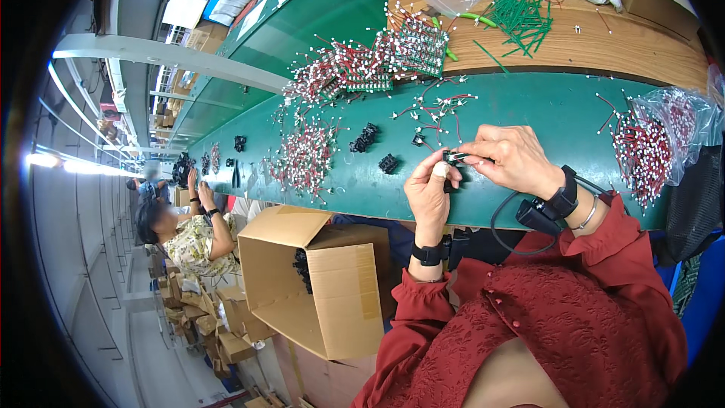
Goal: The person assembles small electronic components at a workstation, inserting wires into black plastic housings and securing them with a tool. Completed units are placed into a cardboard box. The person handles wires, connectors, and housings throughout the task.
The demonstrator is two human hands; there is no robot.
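Observation:
My left hand (427, 195) pinches a small black plastic part (449, 157) between thumb and fingertips, just above the green bench top (529, 117). A white covering sits on one of its fingertips. My right hand (516, 160) is closed on thin tweezers (464, 156), their tips at the black part. What the tips grip is too small to make out. Beyond my hands lie loose red-and-black wires with white connectors (438, 109). A single black part (418, 140) rests near them, and more black parts (365, 138) sit to the left.
Wire bundles on green circuit boards (419, 49) are heaped at the back. Another wire pile (306, 155) lies left, and a bagged one (642, 143) right. Green strips (521, 21) lie on the wooden surface. An open cardboard box (347, 295) stands left of me; a person (192, 238) works farther along.

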